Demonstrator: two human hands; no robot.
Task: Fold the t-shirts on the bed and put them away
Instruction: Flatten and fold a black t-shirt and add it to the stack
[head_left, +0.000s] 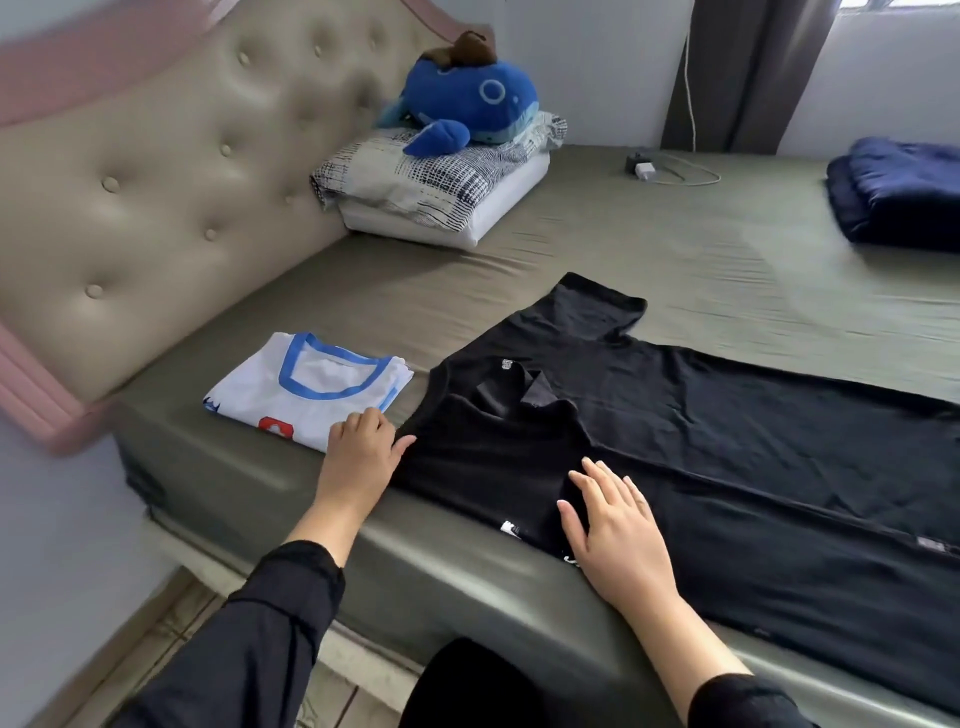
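With the white t-shirt lying folded near the headboard, the flat right hand and left hand (fingers curled at its shoulder edge) are pressing the half-folded black t-shirt on the bed, nothing stored yet.

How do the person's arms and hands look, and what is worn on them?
Both arms wear long black sleeves that end above the wrists. The left hand and the right hand are bare: no gloves, no watch and no bracelet can be seen.
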